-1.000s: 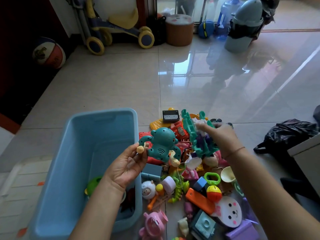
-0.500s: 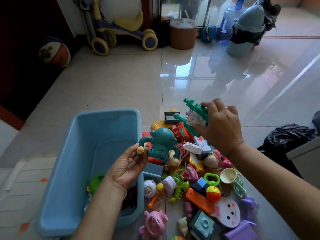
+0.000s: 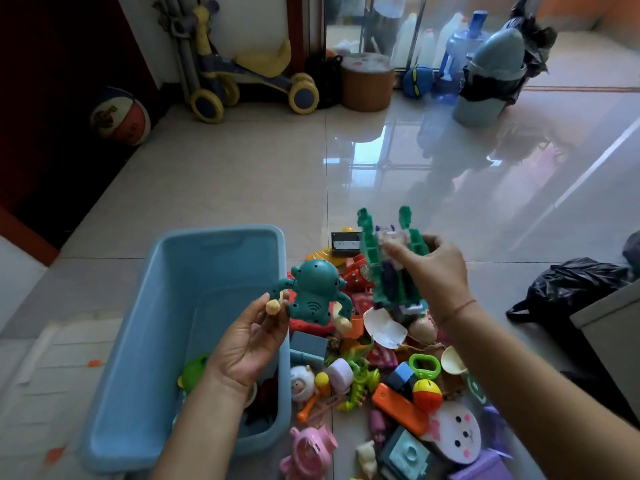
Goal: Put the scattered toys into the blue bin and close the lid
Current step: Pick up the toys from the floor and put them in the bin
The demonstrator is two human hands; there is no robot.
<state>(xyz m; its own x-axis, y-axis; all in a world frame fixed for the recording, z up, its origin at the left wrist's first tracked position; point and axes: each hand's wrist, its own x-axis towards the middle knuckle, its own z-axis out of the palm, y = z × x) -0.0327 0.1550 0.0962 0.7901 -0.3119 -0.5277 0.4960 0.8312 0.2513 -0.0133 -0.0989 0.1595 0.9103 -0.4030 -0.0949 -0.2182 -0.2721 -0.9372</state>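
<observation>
The open blue bin (image 3: pixel 221 237) sits on the tiled floor at lower left, with a few toys in its near end. My left hand (image 3: pixel 247 344) holds a teal octopus toy (image 3: pixel 313 292) by one cream-tipped arm, just beside the bin's right rim. My right hand (image 3: pixel 433 271) grips a green and purple robot-like toy (image 3: pixel 388 268) and holds it upright above the pile. The pile of scattered toys (image 3: pixel 388 386) lies to the right of the bin: an orange block, a pink pig, a white rabbit face, a yellow-red ball. No lid is in view.
A black plastic bag (image 3: pixel 575 282) and a grey box corner (image 3: pixel 616 327) lie at the right. At the far wall stand a ride-on scooter (image 3: pixel 242 81), a basketball (image 3: pixel 119 117), a brown stool (image 3: pixel 367 81), water bottles and a grey trash can (image 3: pixel 488 81).
My right hand lifted the green toy out of the pile and turned it upright above the toys. My left hand kept the octopus beside the bin's rim.
</observation>
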